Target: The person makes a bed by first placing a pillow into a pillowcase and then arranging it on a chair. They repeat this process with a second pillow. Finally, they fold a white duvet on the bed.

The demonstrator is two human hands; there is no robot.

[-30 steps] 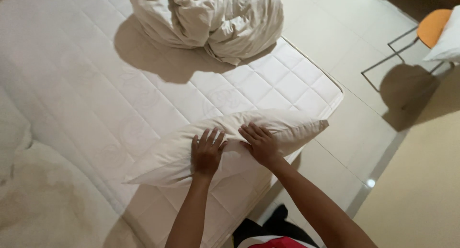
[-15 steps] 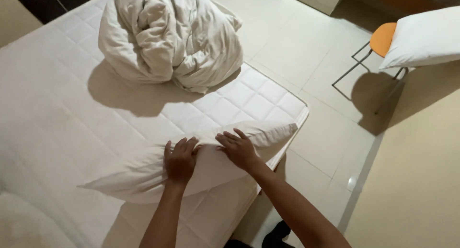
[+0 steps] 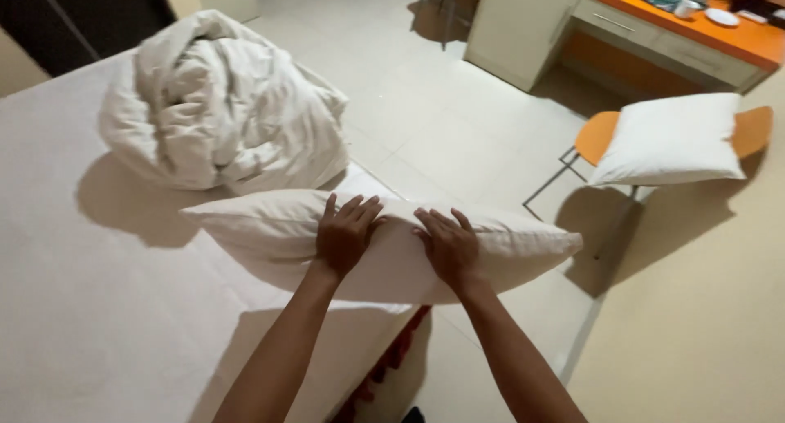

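Note:
A long white pillow [image 3: 270,231] is held up off the white mattress [image 3: 98,325], over its near corner. My left hand [image 3: 343,233] grips its middle from the near side, fingers spread over the top edge. Beside it, my right hand [image 3: 448,245] holds the pillow the same way. The pillow's right end juts out past the bed over the floor.
A crumpled white duvet [image 3: 221,104] is heaped at the far side of the mattress. A second white pillow [image 3: 670,138] rests on an orange chair [image 3: 595,137] to the right. An orange-topped desk [image 3: 736,32] with drawers stands at the back right. Pale tiled floor [image 3: 441,104] lies between.
Both hands have lifted the pillow off the mattress and carried it up and to the right. The view has swung up, bringing the desk and chair into sight.

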